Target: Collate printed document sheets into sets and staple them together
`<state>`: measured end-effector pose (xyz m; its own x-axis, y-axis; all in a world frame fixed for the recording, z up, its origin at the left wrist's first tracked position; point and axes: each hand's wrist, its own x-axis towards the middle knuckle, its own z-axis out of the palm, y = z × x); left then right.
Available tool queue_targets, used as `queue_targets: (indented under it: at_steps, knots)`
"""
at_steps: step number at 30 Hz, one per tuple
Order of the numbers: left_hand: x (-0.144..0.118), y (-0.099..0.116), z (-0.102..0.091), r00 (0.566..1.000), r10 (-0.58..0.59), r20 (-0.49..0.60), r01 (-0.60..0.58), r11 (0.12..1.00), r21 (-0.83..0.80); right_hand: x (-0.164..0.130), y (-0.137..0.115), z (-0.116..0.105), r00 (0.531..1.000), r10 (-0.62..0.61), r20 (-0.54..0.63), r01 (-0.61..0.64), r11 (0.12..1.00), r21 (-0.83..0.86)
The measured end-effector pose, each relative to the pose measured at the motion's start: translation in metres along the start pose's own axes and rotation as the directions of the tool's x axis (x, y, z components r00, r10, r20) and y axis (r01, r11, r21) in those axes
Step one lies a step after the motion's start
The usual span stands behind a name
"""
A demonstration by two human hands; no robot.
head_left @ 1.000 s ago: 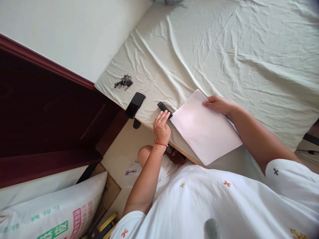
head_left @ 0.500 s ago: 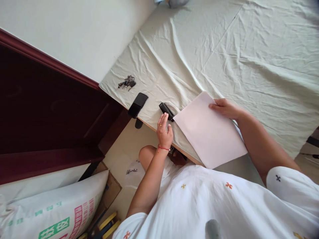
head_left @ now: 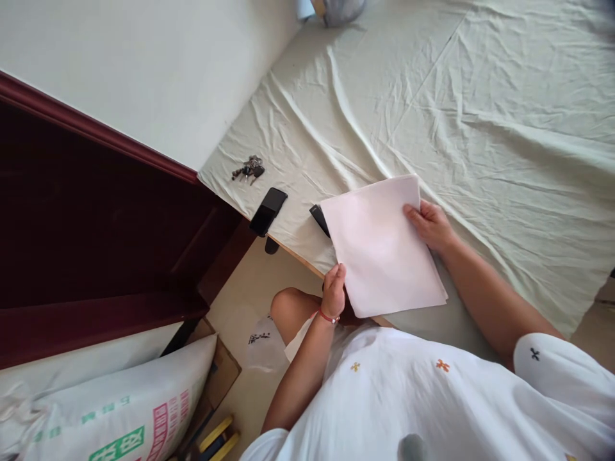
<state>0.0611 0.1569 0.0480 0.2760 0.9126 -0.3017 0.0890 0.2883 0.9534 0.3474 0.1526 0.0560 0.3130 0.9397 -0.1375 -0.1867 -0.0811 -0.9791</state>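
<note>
A small stack of white paper sheets [head_left: 382,246] is held between my two hands, low over the front edge of the cloth-covered surface. My right hand [head_left: 430,224] grips its right edge, thumb on top and fingers underneath. At the left edge, my left hand [head_left: 335,288] has closed on the paper near the lower corner, and its fingers are mostly hidden. Partly covered by the sheets, a black stapler-like object [head_left: 319,219] lies on the cloth.
On the pale green cloth [head_left: 480,141] lie a black phone [head_left: 268,211] and a bunch of keys [head_left: 248,168]. A grey object [head_left: 343,9] stands at the far end. A dark red wooden panel [head_left: 96,211] and a printed white sack [head_left: 125,397] are to the left.
My left hand has moved from beside the black object down to the paper's left edge and closed on it. The paper has turned and shifted left, now partly covering that object.
</note>
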Motion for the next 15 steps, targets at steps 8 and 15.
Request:
queue_targets:
  at_steps: [8, 15]
  knots:
    - [0.003, -0.01, 0.002, 0.987, 0.14, -0.074, -0.1, 0.914, 0.393, 0.004, 0.003, -0.007, 0.99, -0.057, -0.13, 0.07, 0.993, 0.097]
    - [0.0, -0.015, 0.006, 0.978, 0.136, -0.157, -0.086, 0.953, 0.29, 0.001, 0.002, -0.01, 0.998, 0.013, -0.069, -0.007, 0.995, 0.096]
